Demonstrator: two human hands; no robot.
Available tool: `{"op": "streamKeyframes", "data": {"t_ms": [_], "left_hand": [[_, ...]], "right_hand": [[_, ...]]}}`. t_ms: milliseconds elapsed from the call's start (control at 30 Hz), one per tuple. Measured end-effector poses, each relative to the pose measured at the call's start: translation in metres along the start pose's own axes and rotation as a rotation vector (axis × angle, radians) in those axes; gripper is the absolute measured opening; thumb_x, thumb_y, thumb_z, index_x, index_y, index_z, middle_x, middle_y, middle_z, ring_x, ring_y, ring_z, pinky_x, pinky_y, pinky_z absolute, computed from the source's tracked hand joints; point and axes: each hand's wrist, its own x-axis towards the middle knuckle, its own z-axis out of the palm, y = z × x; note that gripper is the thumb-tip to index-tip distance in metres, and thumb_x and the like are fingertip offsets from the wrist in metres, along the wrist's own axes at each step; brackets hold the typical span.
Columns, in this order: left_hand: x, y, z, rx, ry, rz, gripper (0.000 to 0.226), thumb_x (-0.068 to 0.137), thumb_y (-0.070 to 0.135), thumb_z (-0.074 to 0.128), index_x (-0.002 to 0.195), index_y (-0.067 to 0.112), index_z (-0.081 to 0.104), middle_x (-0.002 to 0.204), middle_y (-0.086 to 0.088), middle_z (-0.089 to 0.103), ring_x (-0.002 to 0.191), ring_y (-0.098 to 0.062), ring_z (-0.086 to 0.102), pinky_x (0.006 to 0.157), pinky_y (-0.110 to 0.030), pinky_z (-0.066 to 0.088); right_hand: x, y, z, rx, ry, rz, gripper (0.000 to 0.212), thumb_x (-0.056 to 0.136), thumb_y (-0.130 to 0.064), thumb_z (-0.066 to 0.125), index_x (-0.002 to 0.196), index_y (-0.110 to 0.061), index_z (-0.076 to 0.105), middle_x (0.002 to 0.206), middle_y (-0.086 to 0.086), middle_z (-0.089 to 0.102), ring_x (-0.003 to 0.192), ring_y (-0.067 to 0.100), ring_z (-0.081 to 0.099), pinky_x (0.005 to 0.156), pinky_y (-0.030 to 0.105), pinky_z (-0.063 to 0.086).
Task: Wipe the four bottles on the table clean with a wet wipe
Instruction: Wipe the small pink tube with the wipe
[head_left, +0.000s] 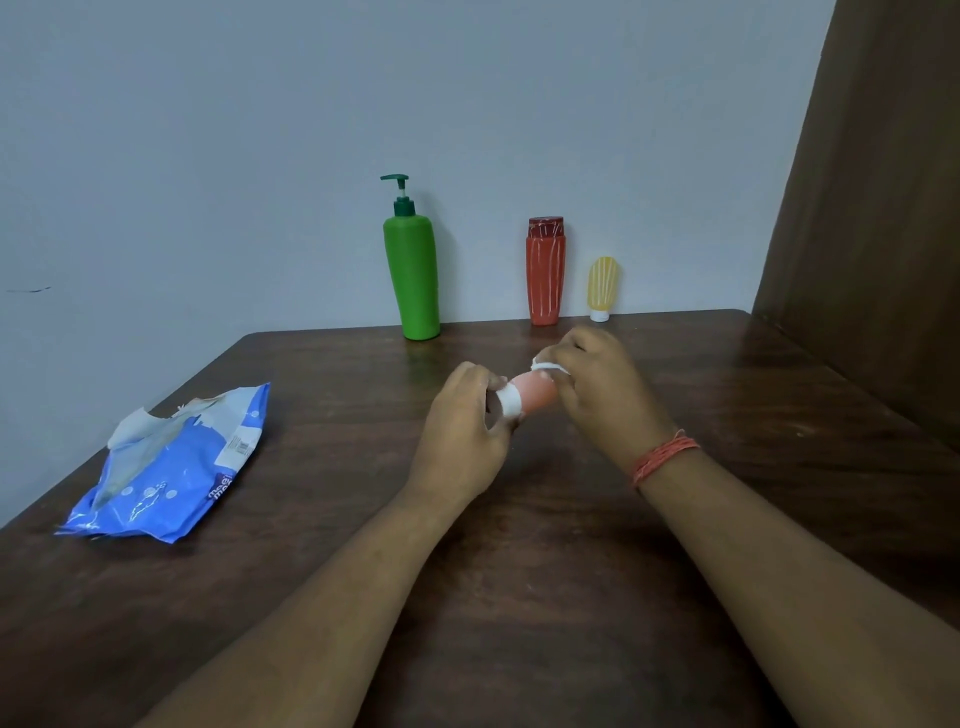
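step: we wipe the small peach bottle (535, 396) — held above the desk (311, 597), in front of the green pump bottle (413, 270) | axis: lying sideways, white cap in our left hand (462, 431) grip, clenched round it | right hand (597, 384) nearer the free end — pinching the wet wipe (548, 366) against it

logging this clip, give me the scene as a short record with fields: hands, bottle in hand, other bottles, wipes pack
left hand: left hand grips the white-cap end of the small pink bottle
right hand: right hand pinches a wet wipe against the bottle's far end
bottle in hand: held above the table, lying roughly sideways
standing bottles: green pump bottle, red bottle, small yellow bottle, upright along the far edge by the wall
wipes pack: blue pack on the table's left, flap open
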Motion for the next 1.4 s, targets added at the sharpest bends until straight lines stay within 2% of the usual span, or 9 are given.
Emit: {"op": "streamKeyframes", "data": {"t_ms": [167,333,533,700,833,1000,1167,1333,1400], "left_hand": [[0.002,-0.002,-0.003,0.084,-0.031,0.115,0.021,0.083,0.010,0.078,0.089,0.012,0.058,0.092,0.001,0.054,0.077,-0.012,0.050,0.063,-0.026,0.042],[0.002,-0.002,-0.004,0.155,-0.028,0.262,0.031,0.070,-0.009,0.078,0.093,0.006,0.063,0.095,-0.007,0.061,0.085,-0.024,0.058,0.071,-0.041,0.051],[0.004,-0.004,-0.009,0.219,-0.030,0.352,0.032,0.069,-0.009,0.080,0.089,0.008,0.062,0.092,-0.007,0.060,0.079,-0.024,0.053,0.065,-0.040,0.047],[0.002,-0.001,-0.008,0.247,-0.062,0.328,0.035,0.067,-0.008,0.081,0.089,0.010,0.062,0.092,-0.005,0.059,0.079,-0.021,0.051,0.066,-0.032,0.041],[0.004,-0.002,-0.008,0.195,-0.048,0.297,0.027,0.073,-0.003,0.081,0.086,0.009,0.061,0.088,-0.004,0.056,0.076,-0.021,0.052,0.062,-0.040,0.047],[0.003,-0.003,-0.009,0.164,-0.031,0.261,0.030,0.070,-0.008,0.079,0.092,0.005,0.064,0.093,-0.007,0.060,0.080,-0.025,0.058,0.067,-0.045,0.052],[0.003,-0.003,-0.009,0.174,-0.039,0.281,0.026,0.074,-0.002,0.081,0.089,0.008,0.062,0.090,-0.004,0.057,0.078,-0.021,0.053,0.064,-0.043,0.049],[0.002,-0.002,-0.008,0.164,-0.019,0.238,0.031,0.069,-0.007,0.080,0.093,0.006,0.064,0.094,-0.005,0.060,0.082,-0.022,0.059,0.068,-0.041,0.052],[0.004,-0.003,-0.007,0.151,-0.008,0.222,0.031,0.070,-0.006,0.081,0.092,0.007,0.063,0.093,-0.004,0.059,0.080,-0.022,0.057,0.066,-0.039,0.050]], "right_hand": [[-0.005,-0.012,0.003,0.104,-0.092,-0.143,0.022,0.087,-0.001,0.065,0.104,-0.012,0.073,0.095,0.004,0.058,0.091,0.019,0.053,0.076,0.030,0.045],[0.000,0.012,-0.001,0.042,-0.165,0.062,0.024,0.088,-0.001,0.064,0.106,-0.014,0.075,0.098,0.006,0.057,0.097,0.024,0.054,0.083,0.034,0.046],[-0.004,0.000,-0.004,0.258,-0.194,0.051,0.025,0.090,-0.002,0.060,0.105,-0.015,0.075,0.100,0.004,0.061,0.093,0.017,0.056,0.082,0.029,0.046],[-0.004,0.010,-0.003,0.179,-0.225,0.162,0.025,0.091,-0.003,0.061,0.107,-0.016,0.075,0.102,0.001,0.060,0.097,0.019,0.057,0.083,0.025,0.044],[-0.007,-0.010,-0.008,0.298,-0.176,-0.014,0.021,0.090,-0.004,0.063,0.104,-0.015,0.075,0.097,0.002,0.062,0.090,0.014,0.057,0.079,0.025,0.045],[-0.005,0.007,-0.004,0.141,-0.144,0.105,0.024,0.091,-0.003,0.060,0.106,-0.015,0.074,0.099,0.001,0.057,0.094,0.020,0.056,0.080,0.029,0.045],[-0.007,-0.013,-0.001,0.198,-0.159,-0.039,0.022,0.089,-0.003,0.064,0.105,-0.012,0.074,0.097,0.005,0.060,0.092,0.019,0.055,0.080,0.031,0.046],[-0.003,0.018,0.000,0.104,-0.155,0.187,0.026,0.088,-0.001,0.063,0.103,-0.017,0.075,0.095,-0.001,0.054,0.094,0.022,0.056,0.079,0.029,0.045],[-0.006,0.007,-0.002,0.182,-0.123,0.133,0.024,0.089,-0.002,0.061,0.102,-0.017,0.075,0.097,0.000,0.057,0.093,0.018,0.055,0.079,0.029,0.045]]}}
